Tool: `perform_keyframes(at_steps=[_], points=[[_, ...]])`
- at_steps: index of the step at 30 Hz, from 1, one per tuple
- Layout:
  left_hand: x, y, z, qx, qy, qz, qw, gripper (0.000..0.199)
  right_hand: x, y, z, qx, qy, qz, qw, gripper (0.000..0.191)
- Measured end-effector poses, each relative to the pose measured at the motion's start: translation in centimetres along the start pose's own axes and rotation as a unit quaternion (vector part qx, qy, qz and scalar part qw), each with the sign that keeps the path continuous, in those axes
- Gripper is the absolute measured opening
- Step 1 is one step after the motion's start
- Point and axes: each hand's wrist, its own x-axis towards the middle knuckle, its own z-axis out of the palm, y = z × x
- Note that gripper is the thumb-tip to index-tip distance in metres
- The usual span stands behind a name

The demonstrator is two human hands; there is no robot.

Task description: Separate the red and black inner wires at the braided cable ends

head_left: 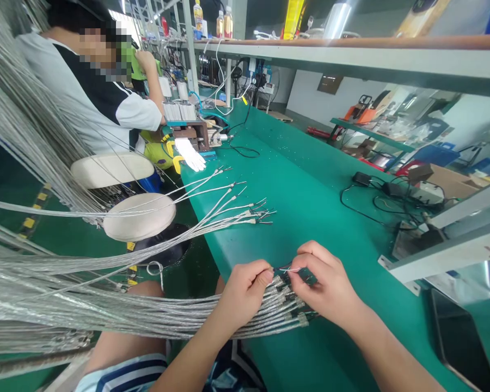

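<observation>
A thick bundle of silvery braided cables [179,316] runs from the left onto the green table, its stripped ends under my hands. My left hand [247,288] pinches one cable end between thumb and fingers. Close on its right, my right hand [322,283] is closed with thumb and index finger on the thin wires [286,269] that stick out of that end. A smaller group of cables [228,215] lies farther up the table, dark and white wires fanned out at the tips.
A person [90,92] sits at the upper left near a bench device [191,133] and a white glove [190,154]. Two round stools [139,216] stand left of the table [294,185]. Black adapters and cords [392,189] lie right, a phone [459,337] lower right.
</observation>
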Motion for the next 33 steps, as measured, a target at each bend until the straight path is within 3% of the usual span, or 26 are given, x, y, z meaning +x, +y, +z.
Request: perform_keyframes(at_steps=[9,16,18,23,27,33], points=[[-0.1,0.0,-0.1,-0.011,0.003,0.000,1.000,0.038,0.4,-0.1,-1.3,0.036,-0.049,0.017,0.998,0.019],[-0.1,-0.1,-0.4,-0.046,0.030,-0.018,0.998,0.039,0.5,1.2,-4.2,0.078,0.043,0.061,0.994,0.010],[0.0,-0.1,-0.4,-0.052,0.033,-0.020,0.998,0.039,0.4,1.3,-4.2,0.116,0.041,0.097,0.988,0.006],[-0.2,-0.5,-0.2,-0.062,0.048,-0.025,0.997,0.038,0.4,-0.1,-2.3,0.241,-0.131,0.221,0.936,0.025],[-0.2,-0.5,-0.1,-0.067,0.054,-0.010,0.996,0.035,0.4,-1.7,0.4,0.346,-0.071,0.275,0.894,0.032],[0.1,-0.4,0.1,-0.073,0.062,0.030,0.995,0.036,0.5,-3.6,3.8,0.488,0.002,0.304,0.818,0.038]])
